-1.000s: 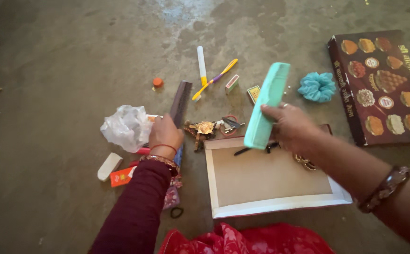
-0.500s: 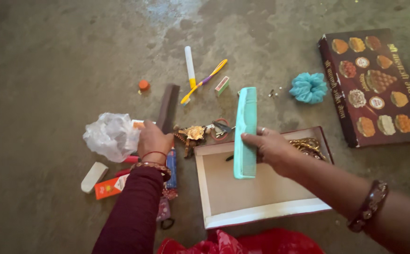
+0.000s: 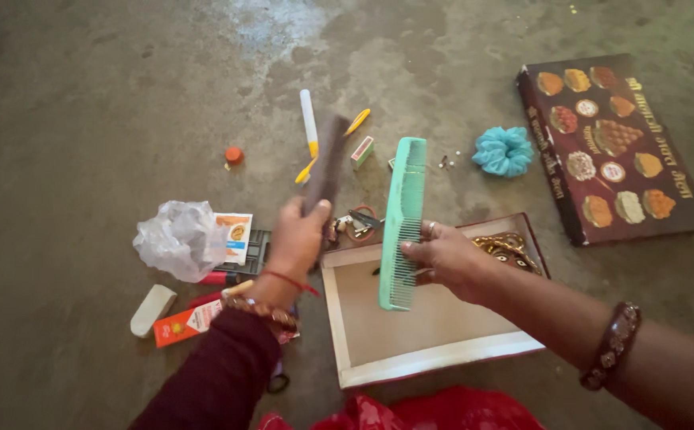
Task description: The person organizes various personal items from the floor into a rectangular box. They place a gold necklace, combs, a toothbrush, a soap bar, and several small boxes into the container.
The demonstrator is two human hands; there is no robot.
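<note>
Right hand (image 3: 442, 259) is closing thumb and fingers around the mint-green comb (image 3: 402, 223), gripping it near the lower third so the long body is standing nearly upright at centre frame, teeth facing right, over the open cardboard box (image 3: 434, 360). Left hand (image 3: 299, 239) is wrapped shut around the lower end of a dark brown comb (image 3: 327, 159), which is angling up toward upper centre; held by the end, its length is staying free. Both combs are lifted off the concrete floor (image 3: 84, 103), near each other but apart.

Box is lying at lower centre, mostly bare inside; gold ornaments (image 3: 510, 247) are sitting at its upper right corner. Box lid printed with sweets (image 3: 610, 147) is lying at upper right, a blue scrunchie (image 3: 504, 151) just left of it. Crumpled plastic bag (image 3: 178, 239) is lying at centre left, an orange cap (image 3: 235, 154) above it.
</note>
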